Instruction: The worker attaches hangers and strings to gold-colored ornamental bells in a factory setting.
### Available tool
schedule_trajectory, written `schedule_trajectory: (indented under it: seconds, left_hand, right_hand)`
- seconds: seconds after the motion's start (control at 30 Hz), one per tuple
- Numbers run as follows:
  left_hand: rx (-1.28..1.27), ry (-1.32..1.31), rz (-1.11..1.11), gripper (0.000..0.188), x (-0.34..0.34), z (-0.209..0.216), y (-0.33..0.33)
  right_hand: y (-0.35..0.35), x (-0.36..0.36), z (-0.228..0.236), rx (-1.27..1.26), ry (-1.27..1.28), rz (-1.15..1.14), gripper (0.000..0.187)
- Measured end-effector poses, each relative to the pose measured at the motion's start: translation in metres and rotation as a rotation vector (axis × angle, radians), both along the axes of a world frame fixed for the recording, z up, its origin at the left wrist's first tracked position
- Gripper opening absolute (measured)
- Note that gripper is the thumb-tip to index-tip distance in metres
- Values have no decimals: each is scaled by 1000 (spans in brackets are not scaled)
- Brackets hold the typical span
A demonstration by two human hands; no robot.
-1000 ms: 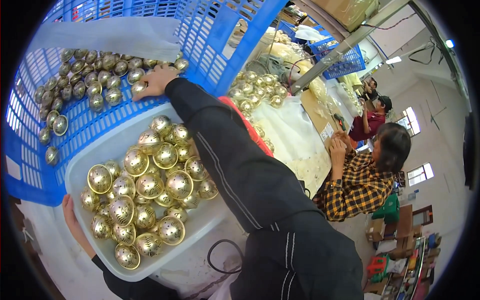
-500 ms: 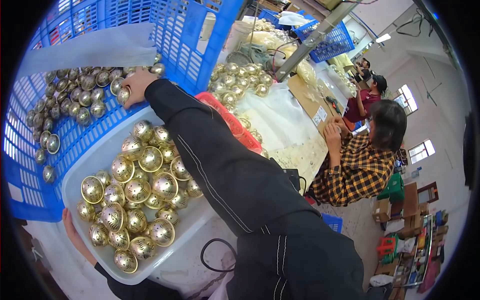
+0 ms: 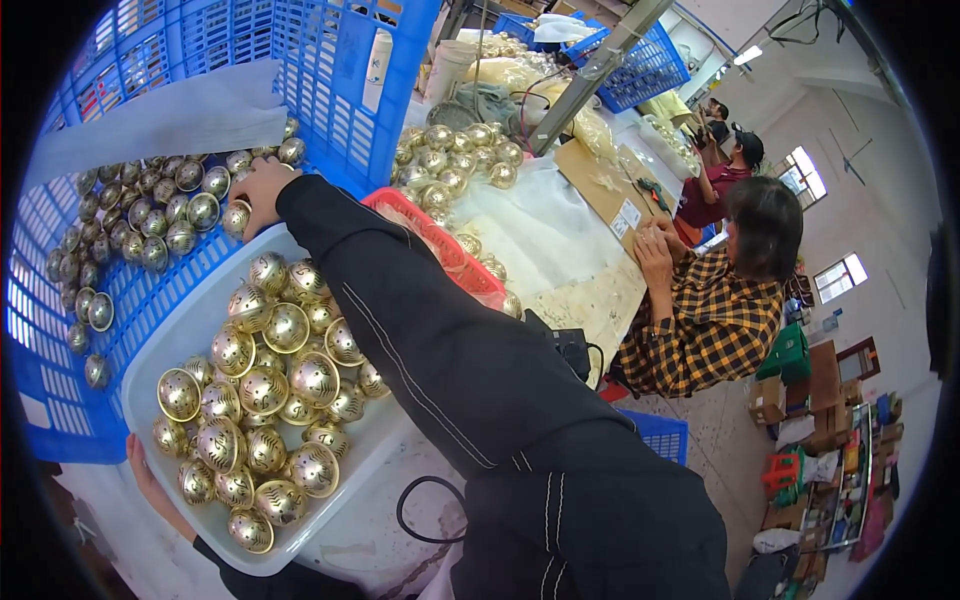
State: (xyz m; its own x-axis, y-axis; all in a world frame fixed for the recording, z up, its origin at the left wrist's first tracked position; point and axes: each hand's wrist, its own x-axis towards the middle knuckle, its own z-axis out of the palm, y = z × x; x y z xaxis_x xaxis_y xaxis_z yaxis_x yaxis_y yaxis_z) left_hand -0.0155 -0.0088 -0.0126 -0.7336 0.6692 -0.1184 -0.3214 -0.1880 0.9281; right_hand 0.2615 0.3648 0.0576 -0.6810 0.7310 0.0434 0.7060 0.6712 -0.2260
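Observation:
My right hand point(image 3: 264, 188) reaches over the blue plastic crate point(image 3: 195, 285), its fingers closed on a gold ball point(image 3: 236, 219) near the crate's inner edge. The ball looks metallic, with a raised rim and dark markings. Many similar balls point(image 3: 154, 222) lie in the crate. My left hand point(image 3: 150, 480) holds the left side of a white tray point(image 3: 350, 480), its fingers partly hidden by the wall. The tray leans against the crate's edge and holds a pile of shiny gold balls point(image 3: 264, 390).
A red plastic basket point(image 3: 450, 255) stands on the worktable beside more gold balls point(image 3: 455, 160). A person in a checked shirt point(image 3: 700, 325) works at the right of the table. A metal post point(image 3: 600, 75) rises behind, and a black cable point(image 3: 432, 480) loops near my right arm.
My right hand has shifted slightly left and down with the ball, out toward the tray's upper edge. The view has shifted a little too. My left hand stays on the tray.

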Motion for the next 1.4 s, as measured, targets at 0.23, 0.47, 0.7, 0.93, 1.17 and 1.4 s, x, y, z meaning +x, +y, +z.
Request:
schedule_trajectory:
  seconds: [0.23,0.47,0.7,0.93,1.17,1.4]
  left_hand:
    - [33,-144,16,37,-4,-3,9]
    - [8,85,-14,40,-17,-21,2]
    - [-30,117,20,36,-17,-12,-10]
    - [-33,3,30,39,-4,7,-12]
    - [106,-49,-69,26,58,52,10]
    - [140,-238,-53,21,63,67,9]
  right_hand:
    - [8,15,-4,40,188,-86,76]
    - [8,13,-6,-6,115,-118,80]
    - [2,-1,-12,-66,181,-110,80]
    - [-22,-8,20,145,618,28,79]
    - [-124,106,104,159,398,485,71]
    - [-202,143,59,-84,318,466,66]
